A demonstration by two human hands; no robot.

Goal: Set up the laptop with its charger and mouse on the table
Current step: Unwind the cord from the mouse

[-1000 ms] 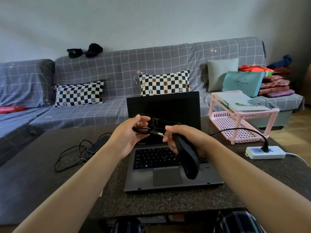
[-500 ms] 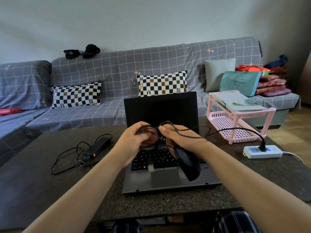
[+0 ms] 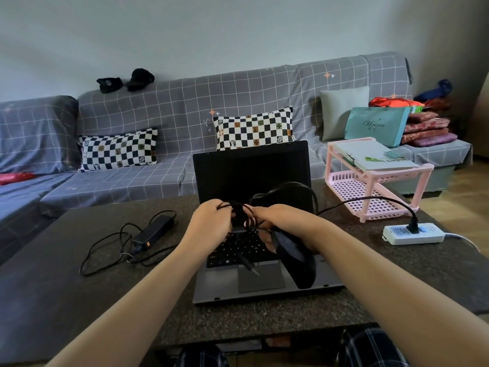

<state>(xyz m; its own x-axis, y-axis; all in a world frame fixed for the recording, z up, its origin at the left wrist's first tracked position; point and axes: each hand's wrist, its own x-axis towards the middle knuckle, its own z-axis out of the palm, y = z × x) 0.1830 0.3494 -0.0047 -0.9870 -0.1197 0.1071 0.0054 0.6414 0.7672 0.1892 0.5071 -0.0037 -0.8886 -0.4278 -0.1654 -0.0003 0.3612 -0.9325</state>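
Note:
An open grey laptop [image 3: 251, 170] with a dark screen stands on the dark stone table [image 3: 66, 300]. Above its keyboard my left hand [image 3: 209, 223] and my right hand [image 3: 283, 215] are close together, both gripping loops of a black mouse cable [image 3: 242, 206]. The black mouse [image 3: 299, 263] hangs under my right palm, held there. The cable's USB plug [image 3: 248, 264] dangles over the touchpad. The charger brick [image 3: 154, 229] lies left of the laptop with its cord in loose loops.
A white power strip [image 3: 423, 234] with one black plug in it lies at the table's right. Behind it stands a pink plastic rack [image 3: 370, 192] holding a book. A grey checked sofa [image 3: 185, 115] with cushions and bags runs along the back.
Both hands have dropped closer to the keyboard and drawn together on the cable bundle. The loops have loosened, and the USB plug now hangs free over the touchpad.

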